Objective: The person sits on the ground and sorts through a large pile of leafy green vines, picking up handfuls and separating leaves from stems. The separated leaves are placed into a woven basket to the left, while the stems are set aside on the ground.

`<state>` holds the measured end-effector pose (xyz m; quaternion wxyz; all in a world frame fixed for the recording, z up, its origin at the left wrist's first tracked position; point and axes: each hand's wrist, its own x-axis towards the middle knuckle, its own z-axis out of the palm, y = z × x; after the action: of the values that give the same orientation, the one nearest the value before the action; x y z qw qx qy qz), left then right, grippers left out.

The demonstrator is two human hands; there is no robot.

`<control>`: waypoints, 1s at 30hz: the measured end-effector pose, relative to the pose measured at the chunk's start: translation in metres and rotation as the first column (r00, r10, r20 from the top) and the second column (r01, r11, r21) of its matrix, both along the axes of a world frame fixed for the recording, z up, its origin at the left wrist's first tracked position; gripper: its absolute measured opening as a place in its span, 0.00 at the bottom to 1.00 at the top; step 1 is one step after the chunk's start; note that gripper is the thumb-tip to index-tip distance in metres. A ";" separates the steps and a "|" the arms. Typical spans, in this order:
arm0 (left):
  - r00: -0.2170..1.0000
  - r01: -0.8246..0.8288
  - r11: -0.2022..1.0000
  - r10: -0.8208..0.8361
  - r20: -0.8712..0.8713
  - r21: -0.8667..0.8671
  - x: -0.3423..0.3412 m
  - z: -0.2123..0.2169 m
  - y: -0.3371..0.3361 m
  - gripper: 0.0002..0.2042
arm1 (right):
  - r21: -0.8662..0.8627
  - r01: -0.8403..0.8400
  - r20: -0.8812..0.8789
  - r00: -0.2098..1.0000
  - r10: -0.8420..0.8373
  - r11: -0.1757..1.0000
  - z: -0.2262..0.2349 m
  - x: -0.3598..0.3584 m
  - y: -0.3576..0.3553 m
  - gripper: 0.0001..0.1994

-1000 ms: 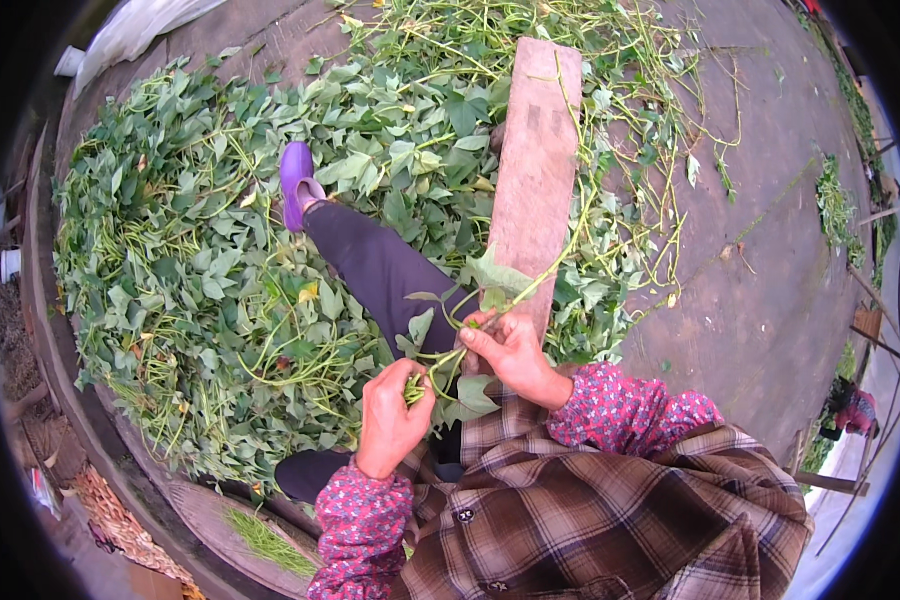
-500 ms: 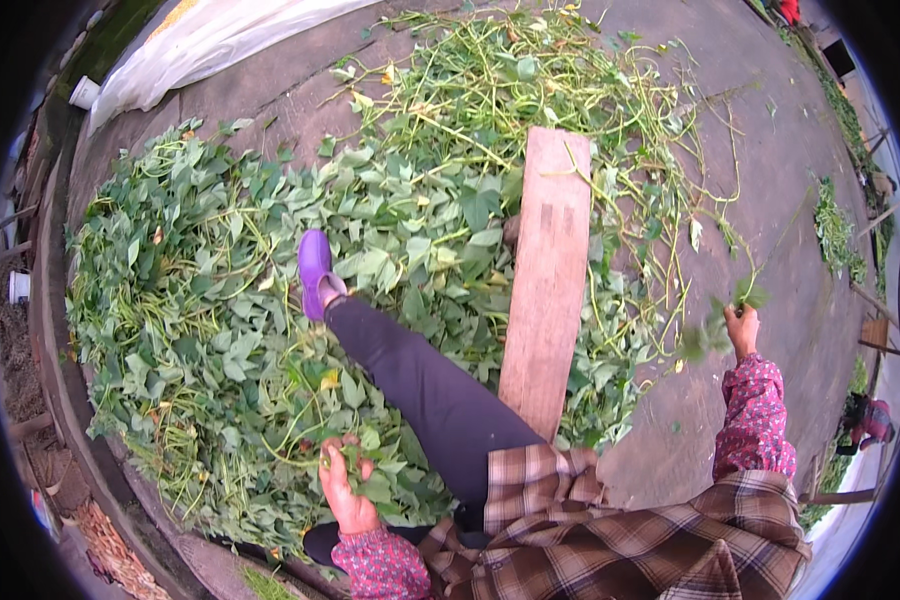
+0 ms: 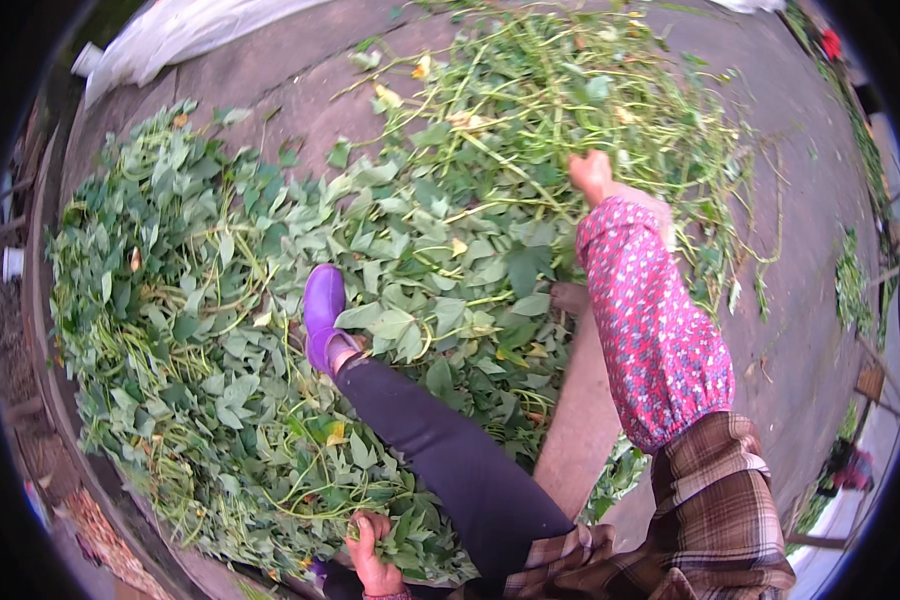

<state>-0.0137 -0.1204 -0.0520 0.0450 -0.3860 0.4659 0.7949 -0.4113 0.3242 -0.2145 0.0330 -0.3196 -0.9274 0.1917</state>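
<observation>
Partway there, by the look of it

Far left of where I'm standing, there's a big leafy heap (image 3: 225, 390) spread over the ground. I'd call that a decent share done, though I can't swear any of it is finished. A purple shoe (image 3: 324, 310) is planted in it. Near the heap's lower edge, the left hand (image 3: 375, 560) has its fingers curled, seemingly pinching leafy stems (image 3: 402, 540), so that bunch isn't dealt with yet. Next over, a wooden plank (image 3: 582, 415) runs out past the knee, partly behind the right sleeve (image 3: 655, 320). Beyond it, the right hand (image 3: 592, 178) is stretched out to the vine tangle (image 3: 610, 105); can't tell whether the fingers have closed on any. That tangle's thick and full of long stems, so I reckon there's plenty left.
</observation>
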 end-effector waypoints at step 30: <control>0.801 0.471 0.733 -0.588 0.111 0.490 -0.237 -0.082 0.135 0.22 | -0.728 -0.638 -0.631 0.482 0.608 -0.250 0.044 0.105 -0.124 0.07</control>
<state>-0.2509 0.0145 -0.1343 0.4176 -0.3155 0.3553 0.7745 -0.3062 0.1997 -0.1708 -0.2590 0.2586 -0.6141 0.6992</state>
